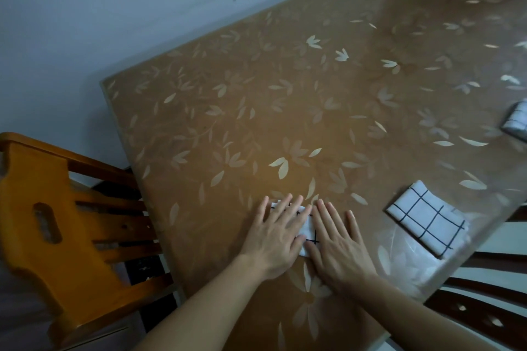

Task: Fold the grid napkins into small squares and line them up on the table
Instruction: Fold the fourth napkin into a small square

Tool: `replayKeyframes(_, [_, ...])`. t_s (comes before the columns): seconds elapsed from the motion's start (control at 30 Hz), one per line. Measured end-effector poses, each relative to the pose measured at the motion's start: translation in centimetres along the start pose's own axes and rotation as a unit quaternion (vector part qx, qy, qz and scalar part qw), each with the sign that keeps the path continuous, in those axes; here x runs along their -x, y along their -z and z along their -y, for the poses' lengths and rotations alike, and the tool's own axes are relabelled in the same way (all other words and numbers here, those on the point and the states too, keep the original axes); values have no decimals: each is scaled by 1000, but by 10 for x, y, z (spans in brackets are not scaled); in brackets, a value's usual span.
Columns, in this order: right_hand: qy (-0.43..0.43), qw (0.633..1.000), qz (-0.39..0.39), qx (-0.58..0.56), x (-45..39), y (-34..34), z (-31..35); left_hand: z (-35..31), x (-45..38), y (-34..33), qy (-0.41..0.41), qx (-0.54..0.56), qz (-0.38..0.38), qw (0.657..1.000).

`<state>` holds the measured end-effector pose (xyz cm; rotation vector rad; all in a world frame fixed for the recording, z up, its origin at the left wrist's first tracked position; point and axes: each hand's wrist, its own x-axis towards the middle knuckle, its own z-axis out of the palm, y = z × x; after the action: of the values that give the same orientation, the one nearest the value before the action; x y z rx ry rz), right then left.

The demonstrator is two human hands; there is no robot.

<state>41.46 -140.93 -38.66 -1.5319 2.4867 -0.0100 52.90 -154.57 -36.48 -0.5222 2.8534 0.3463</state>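
Left hand (275, 232) and right hand (338, 242), fingers straight, pressed flat on napkin (309, 232) near table (228, 122) edge, likely creasing the fold. 2 folded napkins (427, 218) waiting rightward, lined up.

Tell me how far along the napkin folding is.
Done: one folded napkin lies near the table's right edge, and another shows at the frame's right border. In hand: left hand and right hand press a third napkin flat. Any left unfolded aren't visible.

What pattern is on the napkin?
White with thin black grid lines, seen on the folded napkin in the head view.
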Motion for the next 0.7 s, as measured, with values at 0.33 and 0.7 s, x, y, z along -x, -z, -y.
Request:
replayKeyframes(0.33, [2, 1000, -1, 12, -1, 1, -1, 26, 3, -5, 14, -44, 24, 999])
replayKeyframes(0.7, [-163, 982, -9, -97, 29, 35, 2, 23, 7, 2, 25, -79, 35, 996])
